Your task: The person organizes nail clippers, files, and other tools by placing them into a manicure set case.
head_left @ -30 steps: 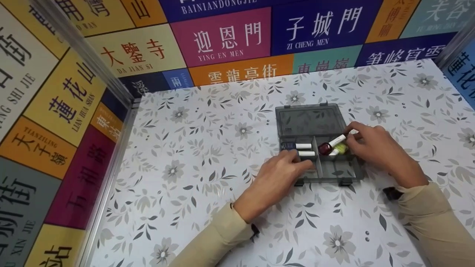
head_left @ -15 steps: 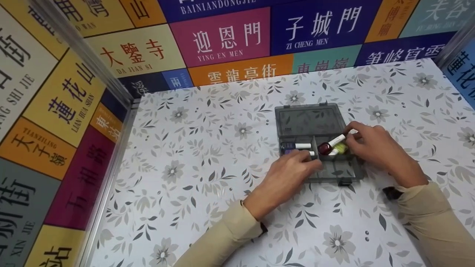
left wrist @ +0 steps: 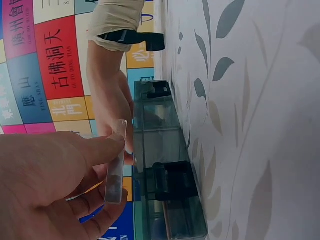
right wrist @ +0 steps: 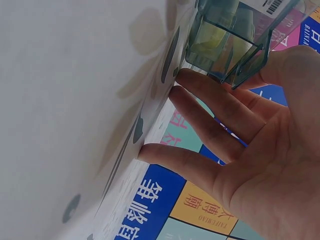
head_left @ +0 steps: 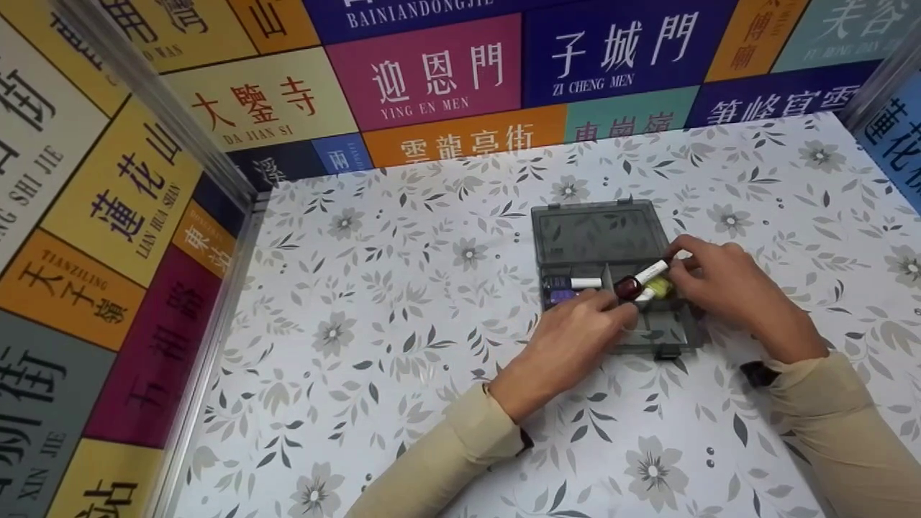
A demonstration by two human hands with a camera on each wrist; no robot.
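My left hand (head_left: 579, 331) is over the front left of a grey see-through compartment box (head_left: 601, 232), whose lid lies back. In the left wrist view it pinches a short clear plastic divider (left wrist: 114, 185) between thumb and fingers, just outside the box's front wall. My right hand (head_left: 727, 291) holds the box's right edge with thumb and index finger. In the right wrist view the other fingers (right wrist: 195, 170) reach down to the tabletop. A dark red nail polish bottle (head_left: 627, 288) with a white cap leans over a yellow-green one (head_left: 661, 288) in the right compartment.
A dark blue bottle (head_left: 557, 283) and a purple one (head_left: 562, 295) lie in the left compartment, partly behind the left hand. The box stands on a floral tablecloth (head_left: 403, 288). Panels with printed characters (head_left: 432, 75) close off the back and left sides.
My left hand has moved a little rightward across the front of the box, from the left compartments toward the middle. The right hand and the box look unmoved.
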